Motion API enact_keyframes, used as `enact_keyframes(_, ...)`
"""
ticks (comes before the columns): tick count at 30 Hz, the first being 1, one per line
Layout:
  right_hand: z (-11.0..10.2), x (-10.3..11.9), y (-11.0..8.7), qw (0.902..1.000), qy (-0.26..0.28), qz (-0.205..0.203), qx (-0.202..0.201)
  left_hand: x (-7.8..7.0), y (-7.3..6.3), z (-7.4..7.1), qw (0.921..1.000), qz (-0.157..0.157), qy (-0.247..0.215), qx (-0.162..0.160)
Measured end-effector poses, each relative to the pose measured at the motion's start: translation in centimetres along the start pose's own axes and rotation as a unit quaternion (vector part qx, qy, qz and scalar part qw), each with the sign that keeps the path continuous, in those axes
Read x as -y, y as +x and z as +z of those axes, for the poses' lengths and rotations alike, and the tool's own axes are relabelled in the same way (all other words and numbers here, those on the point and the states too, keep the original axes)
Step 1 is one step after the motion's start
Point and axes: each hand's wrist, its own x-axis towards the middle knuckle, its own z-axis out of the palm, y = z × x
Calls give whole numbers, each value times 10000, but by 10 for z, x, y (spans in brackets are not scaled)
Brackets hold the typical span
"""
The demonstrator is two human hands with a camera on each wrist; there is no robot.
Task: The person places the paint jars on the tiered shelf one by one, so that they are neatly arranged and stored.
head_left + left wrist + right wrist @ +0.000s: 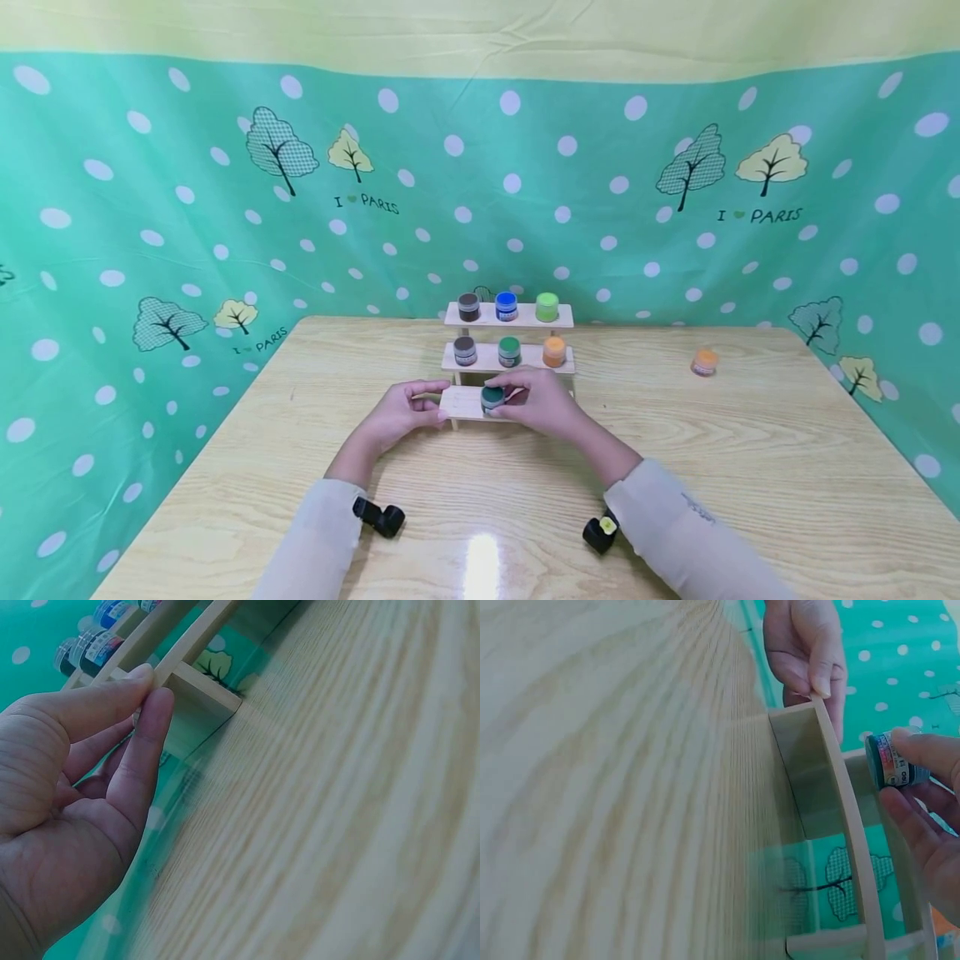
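Note:
A small three-tier wooden display rack (459,403) stands on the table. My left hand (400,413) pinches the left end of its lowest shelf between thumb and fingers, which the left wrist view (82,780) shows close up. In my right hand (546,402) is a dark green paint jar (492,398), gripped by its sides over the lowest shelf. The right wrist view shows this jar (891,760) with its printed label between thumb and fingers. Behind it, the middle shelf carries a dark brown jar (465,351), a green jar (509,352) and an orange jar (554,352).
On the top shelf sit a dark jar (468,307), a blue jar (506,306) and a light green jar (547,307). Another orange jar (704,362) stands alone on the table (750,450) at the right. A dotted green curtain (510,183) hangs behind the table.

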Motion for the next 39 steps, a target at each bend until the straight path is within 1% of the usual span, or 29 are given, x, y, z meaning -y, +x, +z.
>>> enact_keyframes(10, 15, 2, 9, 9983, -555, 88, -133, -1, -1, 0, 10000, 1, -13, 0)
enact_keyframes(14, 17, 3, 8, 9976, -642, 192, -160, -1, -1, 0, 10000, -27, -12, -2)
enact_keyframes(18, 17, 2, 7, 9976, -649, 154, -168, -1, 0, 0, 10000, -20, 3, -23)
enact_keyframes(24, 13, 1, 3, 9987, -444, 54, -236, -2, 0, 1, 9998, -89, 128, -130)
enact_keyframes(29, 5, 2, -2, 9989, -81, 28, -465, -3, -1, 2, 9995, -111, 224, -217)
enact_keyframes(30, 5, -6, -1, 9988, -16, -64, -491, -3, -1, 2, 9994, -101, 229, -219)
enact_keyframes(31, 3, -6, -2, 9986, 86, -77, -507, -3, -1, 2, 9995, -95, 231, -216)
enact_keyframes(36, -7, -2, -8, 9976, 479, -55, -500, -4, -2, 3, 9995, -71, 237, -210)
enact_keyframes(37, -11, 7, -12, 9971, 560, 34, -507, -4, -2, 3, 9995, -69, 244, -209)
enact_keyframes(39, -16, 8, -15, 9970, 590, 62, -499, -4, -2, 4, 9995, -63, 246, -190)
